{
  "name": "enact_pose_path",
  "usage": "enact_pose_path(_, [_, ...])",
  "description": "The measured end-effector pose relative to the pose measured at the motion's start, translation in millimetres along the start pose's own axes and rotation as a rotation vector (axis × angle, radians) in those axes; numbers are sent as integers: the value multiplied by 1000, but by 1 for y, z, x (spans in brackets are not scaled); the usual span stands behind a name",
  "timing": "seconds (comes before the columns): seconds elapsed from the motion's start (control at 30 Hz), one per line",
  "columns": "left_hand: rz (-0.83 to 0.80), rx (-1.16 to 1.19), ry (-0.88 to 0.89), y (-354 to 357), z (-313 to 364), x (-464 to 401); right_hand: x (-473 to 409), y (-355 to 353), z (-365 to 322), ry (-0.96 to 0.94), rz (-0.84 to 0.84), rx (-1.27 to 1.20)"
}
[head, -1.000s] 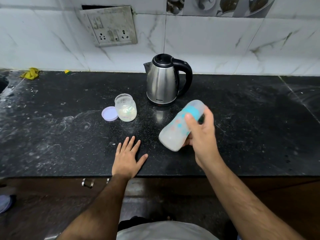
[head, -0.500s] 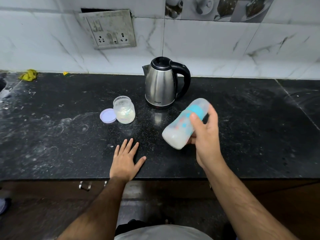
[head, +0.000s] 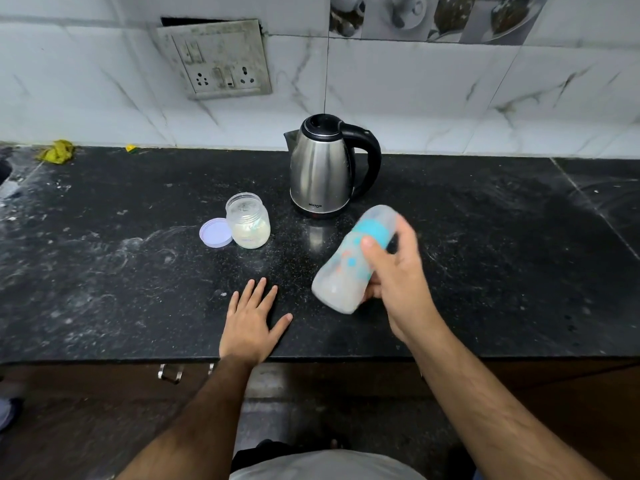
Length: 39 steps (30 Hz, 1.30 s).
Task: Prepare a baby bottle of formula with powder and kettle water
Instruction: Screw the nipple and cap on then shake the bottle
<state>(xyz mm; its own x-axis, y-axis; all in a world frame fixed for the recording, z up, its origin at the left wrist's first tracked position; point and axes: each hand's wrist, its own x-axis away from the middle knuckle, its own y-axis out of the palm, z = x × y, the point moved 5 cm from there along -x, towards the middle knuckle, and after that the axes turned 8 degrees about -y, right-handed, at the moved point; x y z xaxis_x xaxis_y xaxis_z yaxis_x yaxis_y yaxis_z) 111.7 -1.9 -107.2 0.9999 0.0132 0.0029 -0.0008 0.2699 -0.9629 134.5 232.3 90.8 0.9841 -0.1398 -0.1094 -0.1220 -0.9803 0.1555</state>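
The baby bottle [head: 349,261] is gripped by the right hand [head: 398,282], held above the bench [head: 485,254] at centre-right and tilted, its capped teal end up and far-right, its base down and near-left. The thumb lies across the bottle's front below the teal collar; the other fingers [head: 405,233] are wrapped round the back, only partly seen. Both bottle and hand are motion-blurred. A whitish, cloudy fill is seen in the lower part of the bottle.

The left hand [head: 251,323] is laid flat on the bench near its front edge, palm down, fingers straight and slightly spread, thumb out to the right. Nothing is held by it; it is well apart from the bottle.

Other things: a steel electric kettle [head: 322,168] w/ black lid and handle is stood upright at far centre, handle to the right, just beyond the bottle's upper end. To its left, nearer, an open clear powder jar [head: 247,221] is stood upright, approx. half full of pale powder. Its lilac lid [head: 215,233] is laid flat just beside the jar on the left, touching or nearly so. White powder dust is scattered over the dark bench, esp. around the jar and to the left.

Along the far wall: a grimy switch-and-socket plate [head: 214,57] on the white tiles, and a crumpled yellow scrap [head: 57,152] at far left of the bench. A metal drawer handle [head: 169,372] is seen below the front edge.
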Motion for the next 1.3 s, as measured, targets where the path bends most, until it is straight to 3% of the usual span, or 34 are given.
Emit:
enact_pose_path(0.07, [1, 4, -1, 0, 0, 0, 4, 5, -3, -21, -96, -21])
enact_pose_path(0.23, [3, 10, -1, -1, 1, 1, -3, -11, -5, -86, 182, -51])
enact_pose_path(0.33, [0, 16, -2, -1, 1, 1, 1, 1, -2, -53, -11, -19])
enact_pose_path(0.4, [0, 13, -3, -1, 1, 1, 3, 2, -6, -80, -51, -21])
enact_pose_path(0.53, [-3, 3, -1, -1, 0, 1, -1, -11, -7, -115, 162, -46])
enact_pose_path(0.7, [-4, 2, -3, 0, 0, 0, 7, 5, -6, -61, -85, -32])
enact_pose_path(0.87, [-6, -5, -3, 0, 0, 0, -1, -14, -10, -137, 187, -42])
enact_pose_path(1.03, [-1, -7, -4, 1, -1, 0, 4, 0, -10, -70, -53, -18])
enact_pose_path(1.2, [3, -9, -5, 2, -1, 0, -4, -13, -12, -124, 158, -53])
enact_pose_path(1.3, [-3, -16, -7, 2, -1, -1, 2, -1, -9, -66, -51, -18])
